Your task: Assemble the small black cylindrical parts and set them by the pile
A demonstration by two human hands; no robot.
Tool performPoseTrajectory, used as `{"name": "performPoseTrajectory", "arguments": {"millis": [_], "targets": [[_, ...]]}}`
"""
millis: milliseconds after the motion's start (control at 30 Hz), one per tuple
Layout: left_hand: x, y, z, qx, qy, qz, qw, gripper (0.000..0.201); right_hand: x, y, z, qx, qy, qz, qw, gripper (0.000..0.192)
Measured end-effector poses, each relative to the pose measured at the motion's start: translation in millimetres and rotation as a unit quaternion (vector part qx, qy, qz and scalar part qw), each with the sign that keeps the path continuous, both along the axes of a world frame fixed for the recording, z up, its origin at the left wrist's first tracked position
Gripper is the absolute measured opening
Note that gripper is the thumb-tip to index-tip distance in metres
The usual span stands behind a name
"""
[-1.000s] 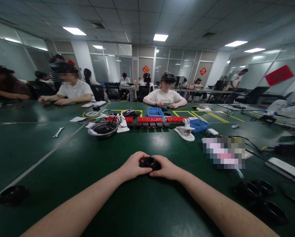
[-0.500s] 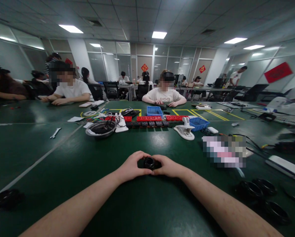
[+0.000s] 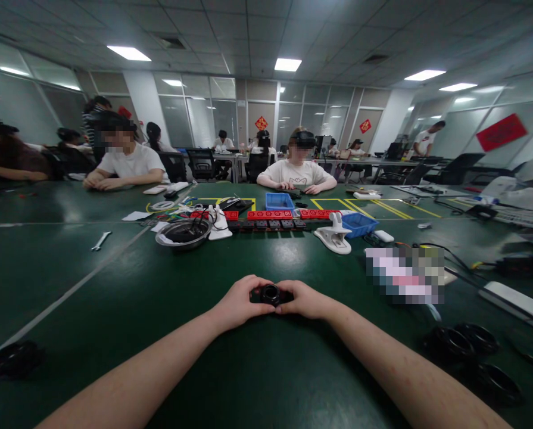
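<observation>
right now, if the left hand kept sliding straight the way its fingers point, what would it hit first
The left hand points rightward at the small black ring-shaped part it already grips; just past that sits the right hand, clasping the same part from the other side. So it would meet the right hand's fingers almost at once.

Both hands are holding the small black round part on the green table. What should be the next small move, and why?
Probably a small turn of the black round part between the fingers while keeping it in place. The left hand and right hand grip it from opposite sides just above the green table, its open ring facing up, so neither hand is free.
</observation>
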State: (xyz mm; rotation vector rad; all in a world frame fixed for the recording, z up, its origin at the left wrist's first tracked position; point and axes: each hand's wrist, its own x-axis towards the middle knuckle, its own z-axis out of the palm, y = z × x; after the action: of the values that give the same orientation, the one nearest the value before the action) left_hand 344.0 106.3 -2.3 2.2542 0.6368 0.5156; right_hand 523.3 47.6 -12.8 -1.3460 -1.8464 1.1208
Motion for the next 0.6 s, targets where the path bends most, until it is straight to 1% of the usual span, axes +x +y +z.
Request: {"name": "performPoseTrajectory", "arguments": {"millis": [167,267,333,400,467,533,600], "targets": [[2.5,-2.9,-0.3,-0.008,0.014,0.035,0.999,0.042,-0.8,0.7,-1.3,-0.016,-0.009,-0.043,0.999,0.025],[4.2,-4.4,-1.6,-0.006,0.016,0.051,0.999,0.044,-2.1,0.8,-1.2,-0.015,-0.025,-0.073,0.997,0.029],[5.6,-6.2,-3.2,-0.011,0.009,0.06,0.998,0.042,-5.0,0.8,-2.0,-0.01,-0.048,-0.091,0.995,0.034],[7.3,-8.8,-4.9,-0.01,-0.001,0.08,0.997,0.039,-10.6,0.8,-4.2,0.007,-0.102,-0.124,0.987,0.039],[9.3,-11.8,-6.8,0.007,-0.007,0.117,0.993,0.036,-18.8,0.4,-7.4,0.039,-0.182,-0.178,0.966,0.039],[11.5,-14.3,-8.4,0.031,-0.008,0.157,0.987,0.033,-27.9,-1.0,-10.6,0.081,-0.266,-0.234,0.932,0.033],[13.0,-15.4,-9.4,0.048,-0.008,0.177,0.983,0.031,-34.7,-3.2,-12.4,0.117,-0.329,-0.261,0.9,0.026]]}}
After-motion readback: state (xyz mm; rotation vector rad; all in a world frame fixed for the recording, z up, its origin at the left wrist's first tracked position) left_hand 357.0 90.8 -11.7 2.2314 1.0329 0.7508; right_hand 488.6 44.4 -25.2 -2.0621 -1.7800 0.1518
